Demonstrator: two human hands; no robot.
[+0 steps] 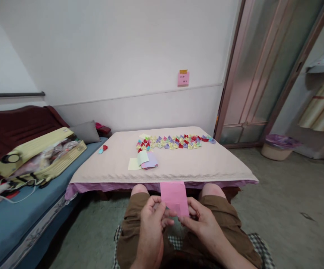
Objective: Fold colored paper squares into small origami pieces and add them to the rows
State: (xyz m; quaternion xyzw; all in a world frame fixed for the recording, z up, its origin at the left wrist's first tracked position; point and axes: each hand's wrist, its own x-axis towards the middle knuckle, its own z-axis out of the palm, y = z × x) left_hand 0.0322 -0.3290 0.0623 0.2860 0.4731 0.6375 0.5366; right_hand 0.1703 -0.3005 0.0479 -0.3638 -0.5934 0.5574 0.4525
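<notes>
A pink sheet of paper [174,194] is held up above my lap, short of the table's front edge. On its left side, my left hand [154,220] pinches the lower edge between thumb and forefinger, its other fingers curled below. My right hand [199,216] grips the lower right corner with thumb and fingers. The sheet looks flat, with a paler band across its lower part. On the table ahead lies a stack of coloured paper sheets [150,160], purple on top, with a pale green and a yellow sheet [134,164] beside it.
Many small folded paper pieces [175,142] spread along the back of the cloth-covered table [195,164]. Two more pieces [103,148] lie at its left. An open yellow suitcase [52,157] rests on the blue bench at left. A bin [278,147] stands at right.
</notes>
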